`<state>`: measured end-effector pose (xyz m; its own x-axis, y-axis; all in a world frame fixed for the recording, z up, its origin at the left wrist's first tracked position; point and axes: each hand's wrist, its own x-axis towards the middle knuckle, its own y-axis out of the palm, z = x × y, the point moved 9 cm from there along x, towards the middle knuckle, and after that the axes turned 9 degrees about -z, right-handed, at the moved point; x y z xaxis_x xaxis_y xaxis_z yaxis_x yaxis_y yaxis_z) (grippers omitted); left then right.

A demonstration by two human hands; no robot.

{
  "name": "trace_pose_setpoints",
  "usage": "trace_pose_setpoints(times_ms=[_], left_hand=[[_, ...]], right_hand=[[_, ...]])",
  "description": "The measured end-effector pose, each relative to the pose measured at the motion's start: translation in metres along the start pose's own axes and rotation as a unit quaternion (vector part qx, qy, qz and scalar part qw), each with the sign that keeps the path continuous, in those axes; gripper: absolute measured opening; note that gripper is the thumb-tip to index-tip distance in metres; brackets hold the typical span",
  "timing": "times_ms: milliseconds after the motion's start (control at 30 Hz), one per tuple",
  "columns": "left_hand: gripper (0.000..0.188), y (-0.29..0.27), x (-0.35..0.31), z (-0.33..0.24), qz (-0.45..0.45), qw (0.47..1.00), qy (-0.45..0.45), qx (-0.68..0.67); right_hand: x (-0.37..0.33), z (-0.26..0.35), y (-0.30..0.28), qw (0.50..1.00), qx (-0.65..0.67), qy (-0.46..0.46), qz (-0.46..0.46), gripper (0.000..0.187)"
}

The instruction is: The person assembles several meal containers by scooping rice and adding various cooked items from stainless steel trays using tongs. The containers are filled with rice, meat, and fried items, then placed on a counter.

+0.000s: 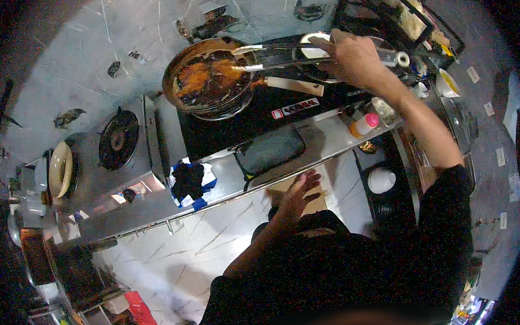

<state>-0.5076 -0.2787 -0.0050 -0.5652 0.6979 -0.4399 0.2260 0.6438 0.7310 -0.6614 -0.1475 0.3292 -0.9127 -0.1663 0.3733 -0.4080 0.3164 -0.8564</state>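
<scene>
My right hand (357, 60) is closed round a pair of tongs (253, 48) over the black stove. Their two pale tips are apart and reach the right side of a frying pan (172, 99). Browned, orange-looking food (202, 77) lies in dark, bubbling-looking oil inside the pan. The pan's light handle (294, 86) points right, beneath the tongs, and no hand is on it. My left hand (300, 195) hangs in front of the counter edge, fingers loosely apart, holding nothing.
On the steel counter lie a dark cloth (187, 181) on blue-white wrapping and a dark tray (271, 153). A pink-capped bottle (367, 123) stands right of them. Further left are a black pan (119, 139) and a pale oval dish (60, 169). A yellow-filled bowl (447, 84) sits far right.
</scene>
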Motion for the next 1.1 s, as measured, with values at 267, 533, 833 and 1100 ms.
trace_pose_setpoints(times_ms=[267,533,833,1100], left_hand=[[0.046,-0.129,0.008,0.015,-0.002,0.923,0.159,0.351],[0.043,-0.106,-0.042,-0.04,-0.085,0.944,0.204,0.244],[0.046,-0.108,-0.048,-0.056,-0.096,0.93,0.254,0.248],[0.044,-0.111,-0.053,-0.063,-0.11,0.924,0.277,0.241]], right_hand=[[0.093,0.072,0.034,0.978,-0.086,-0.189,-0.014,0.042],[0.099,0.085,0.074,0.975,-0.101,-0.156,0.121,0.034],[0.072,0.103,0.078,0.966,-0.176,-0.141,-0.128,0.044],[0.086,0.092,0.087,0.98,-0.172,-0.082,-0.053,0.038]])
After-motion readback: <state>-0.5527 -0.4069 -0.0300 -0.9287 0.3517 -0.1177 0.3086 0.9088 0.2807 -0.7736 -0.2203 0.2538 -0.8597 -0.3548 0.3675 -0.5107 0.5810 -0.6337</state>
